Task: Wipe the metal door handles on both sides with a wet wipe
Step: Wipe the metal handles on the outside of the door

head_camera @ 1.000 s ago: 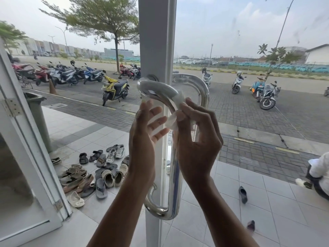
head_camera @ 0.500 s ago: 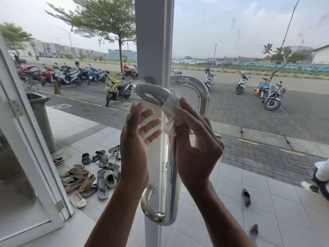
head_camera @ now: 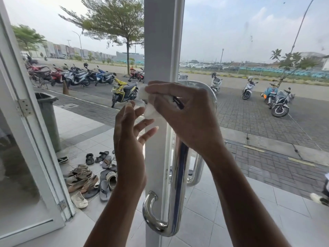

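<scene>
Head view: the right hand [head_camera: 185, 113] is pinching a white wet wipe [head_camera: 151, 111] against the near door handle [head_camera: 178, 184], while the left hand [head_camera: 130, 139] is hovering released, fingers spread.

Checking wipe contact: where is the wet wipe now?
Head view, centre: the wet wipe is pinched in the right hand at the near handle's top bend, beside the left hand.

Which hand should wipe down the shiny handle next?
Probably the right hand: it already pinches the wet wipe at the top bend of the inside handle. The left hand is open beside it, holding nothing.
</scene>
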`<control>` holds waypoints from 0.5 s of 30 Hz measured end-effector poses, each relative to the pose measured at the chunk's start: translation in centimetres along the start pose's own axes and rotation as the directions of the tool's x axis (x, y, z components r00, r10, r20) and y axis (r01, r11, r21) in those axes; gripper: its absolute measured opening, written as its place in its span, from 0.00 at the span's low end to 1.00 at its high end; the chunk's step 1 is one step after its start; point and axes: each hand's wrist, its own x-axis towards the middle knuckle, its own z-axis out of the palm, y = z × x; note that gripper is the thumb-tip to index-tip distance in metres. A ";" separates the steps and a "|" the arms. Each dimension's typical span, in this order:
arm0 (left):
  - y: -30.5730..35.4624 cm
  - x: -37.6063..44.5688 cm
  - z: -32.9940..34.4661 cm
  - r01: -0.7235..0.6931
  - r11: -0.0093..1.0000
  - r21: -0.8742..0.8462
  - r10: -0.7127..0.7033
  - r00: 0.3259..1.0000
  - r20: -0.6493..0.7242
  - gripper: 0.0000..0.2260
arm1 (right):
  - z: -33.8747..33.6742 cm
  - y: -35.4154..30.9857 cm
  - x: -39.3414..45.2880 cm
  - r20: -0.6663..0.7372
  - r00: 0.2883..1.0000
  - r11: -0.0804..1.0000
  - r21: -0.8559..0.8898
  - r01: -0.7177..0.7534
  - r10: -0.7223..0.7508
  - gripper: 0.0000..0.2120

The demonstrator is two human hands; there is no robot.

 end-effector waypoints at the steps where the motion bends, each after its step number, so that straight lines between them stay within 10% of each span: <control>1: 0.0 0.0 0.0 -0.005 1.000 0.006 0.005 1.000 -0.001 0.18 | -0.3 -0.2 0.5 0.058 0.998 0.999 -0.030 -0.024 0.026 0.09; 15: 0.3 1.0 -1.0 -0.030 0.999 0.016 0.029 0.999 0.039 0.16 | -0.3 -0.5 6.9 0.499 0.826 0.947 -0.297 -0.122 0.263 0.19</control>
